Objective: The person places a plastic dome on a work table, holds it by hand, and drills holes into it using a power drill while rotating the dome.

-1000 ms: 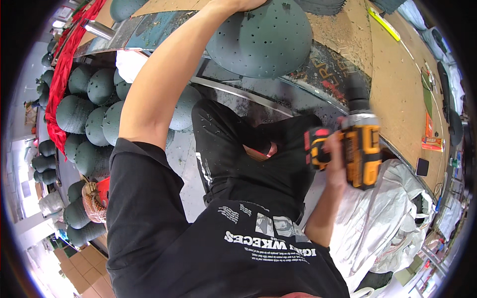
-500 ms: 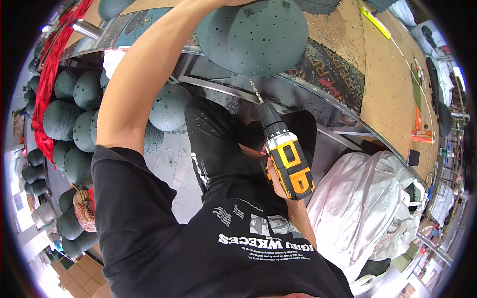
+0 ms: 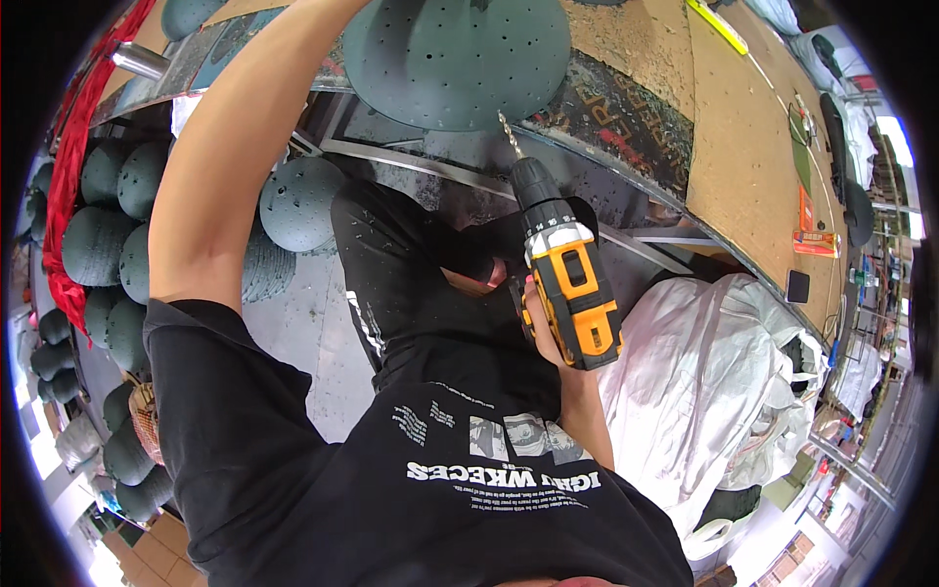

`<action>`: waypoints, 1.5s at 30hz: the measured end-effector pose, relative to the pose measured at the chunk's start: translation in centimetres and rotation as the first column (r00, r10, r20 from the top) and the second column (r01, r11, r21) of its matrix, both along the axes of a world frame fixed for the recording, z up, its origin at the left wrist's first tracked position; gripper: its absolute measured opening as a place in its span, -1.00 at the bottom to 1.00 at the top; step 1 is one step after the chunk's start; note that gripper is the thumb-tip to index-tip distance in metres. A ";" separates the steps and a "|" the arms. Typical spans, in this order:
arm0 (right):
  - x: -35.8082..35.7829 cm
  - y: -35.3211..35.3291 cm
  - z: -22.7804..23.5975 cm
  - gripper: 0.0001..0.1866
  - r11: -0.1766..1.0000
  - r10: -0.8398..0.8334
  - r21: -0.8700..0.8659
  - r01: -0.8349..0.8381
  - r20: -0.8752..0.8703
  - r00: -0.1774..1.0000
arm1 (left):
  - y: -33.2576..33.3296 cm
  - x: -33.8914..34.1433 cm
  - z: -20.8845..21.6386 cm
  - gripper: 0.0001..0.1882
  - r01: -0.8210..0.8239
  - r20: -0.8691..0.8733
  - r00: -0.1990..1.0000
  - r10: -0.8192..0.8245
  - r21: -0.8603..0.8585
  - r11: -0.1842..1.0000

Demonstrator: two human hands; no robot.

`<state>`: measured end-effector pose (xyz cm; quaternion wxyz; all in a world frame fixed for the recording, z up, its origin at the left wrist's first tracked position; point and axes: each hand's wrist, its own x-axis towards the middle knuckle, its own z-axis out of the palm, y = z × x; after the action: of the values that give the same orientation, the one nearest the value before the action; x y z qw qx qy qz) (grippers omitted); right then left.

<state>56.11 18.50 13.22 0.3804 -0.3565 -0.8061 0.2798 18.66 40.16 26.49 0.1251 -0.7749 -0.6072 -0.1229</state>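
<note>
A yellow and black cordless drill (image 3: 572,279) points away from me, and my right hand (image 3: 545,328) is wrapped round its grip. Its spiral drill bit (image 3: 512,137) reaches up to the near rim of a dark green, rounded disc (image 3: 455,73) dotted with small holes. Whether the tip touches the disc I cannot tell. The disc lies on the workbench and juts over its near edge. My left forearm (image 3: 249,117) stretches up towards the disc's far left side, and the left hand is cut off by the upper edge.
Stacks of similar green discs (image 3: 103,245) stand at left beside a red cloth (image 3: 70,215). A metal bottle (image 3: 140,61) lies on the bench. To the right are a large white sack (image 3: 694,391), a phone (image 3: 798,287) and a yellow cutter knife (image 3: 719,26). Shavings litter the workbench (image 3: 743,166).
The drill bit has come up closer to the disc's near rim. The whole view has shifted, and my left hand, partly visible before, has passed out at the top.
</note>
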 end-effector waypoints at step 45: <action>-0.2 2.5 2.8 -0.83 0.965 0.034 0.258 -0.051 0.070 0.997 | -1.5 2.4 -0.1 -0.56 -0.249 0.227 0.944 0.242 0.007 0.968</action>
<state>55.95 21.05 16.06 0.3912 -0.2953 -0.8552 0.1685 21.05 38.70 26.36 0.0839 -0.6721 -0.7070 -0.2036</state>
